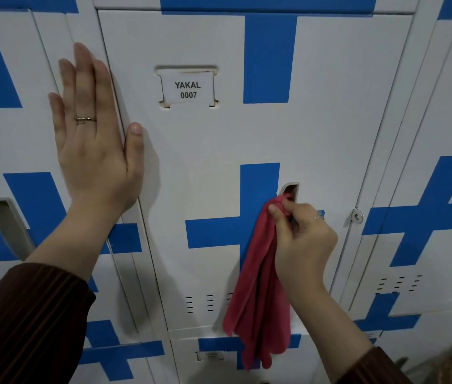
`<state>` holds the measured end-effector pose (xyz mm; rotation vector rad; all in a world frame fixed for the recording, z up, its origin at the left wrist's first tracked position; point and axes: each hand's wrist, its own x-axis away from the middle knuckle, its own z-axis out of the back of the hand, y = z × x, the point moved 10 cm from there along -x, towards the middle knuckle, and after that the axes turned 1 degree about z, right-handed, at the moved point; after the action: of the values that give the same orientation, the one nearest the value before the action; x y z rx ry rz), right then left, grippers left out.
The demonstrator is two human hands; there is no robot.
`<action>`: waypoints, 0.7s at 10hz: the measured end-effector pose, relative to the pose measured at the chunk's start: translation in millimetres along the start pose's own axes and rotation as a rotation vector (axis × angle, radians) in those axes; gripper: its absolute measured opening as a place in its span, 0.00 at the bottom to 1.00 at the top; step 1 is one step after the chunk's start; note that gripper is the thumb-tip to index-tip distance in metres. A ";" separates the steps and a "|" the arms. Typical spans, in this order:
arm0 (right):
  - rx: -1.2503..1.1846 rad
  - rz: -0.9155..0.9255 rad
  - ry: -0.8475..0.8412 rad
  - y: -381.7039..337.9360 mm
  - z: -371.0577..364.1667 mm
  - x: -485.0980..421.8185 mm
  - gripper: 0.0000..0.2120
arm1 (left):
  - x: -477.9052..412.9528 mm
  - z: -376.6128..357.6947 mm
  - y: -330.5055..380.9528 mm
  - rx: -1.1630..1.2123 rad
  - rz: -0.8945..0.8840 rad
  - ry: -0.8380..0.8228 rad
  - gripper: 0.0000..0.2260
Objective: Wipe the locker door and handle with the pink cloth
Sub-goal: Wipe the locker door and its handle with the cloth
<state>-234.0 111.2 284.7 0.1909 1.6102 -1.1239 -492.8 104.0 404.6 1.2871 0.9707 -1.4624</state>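
Your left hand [92, 139]: flat, fingers straight and together, palm pressed on seam at left edge of locker door [219, 139]; holds nothing.

Your right hand [302, 236]: fingers curled, pinching top of pink cloth [258, 295] between thumb and fingertips.

Pinched end sits at lower part of handle recess [291, 189], just above right hand. Rest of cloth hangs loose below and left of that hand, over blue cross [211, 234], past door's bottom edge.

Name label [188, 90], reading YAKAL 0007, up and right of left hand. Lock tab [357, 216] just right of right hand.
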 end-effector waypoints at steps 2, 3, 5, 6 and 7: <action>0.222 0.040 -0.150 15.6 -10.3 31.1 0.09 | 0.0 0.4 0.7 -0.009 0.001 -0.001 0.25; 0.265 0.076 -0.171 9.9 -12.2 28.9 0.10 | 0.3 0.1 0.8 -0.011 0.002 -0.006 0.25; 0.195 0.069 -0.146 8.6 -10.6 27.6 0.17 | 0.1 1.3 0.7 -0.006 0.003 0.007 0.25; 0.107 0.055 -0.074 -3.3 -5.0 8.5 0.10 | 0.3 0.3 -0.3 -0.006 0.013 -0.005 0.25; -0.004 -0.028 0.018 -6.1 1.4 -12.9 0.09 | 0.5 0.2 0.2 -0.006 0.010 -0.005 0.25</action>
<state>-232.0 112.2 298.9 0.1767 1.6354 -1.1428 -492.7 103.7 404.2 1.2824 0.9632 -1.4533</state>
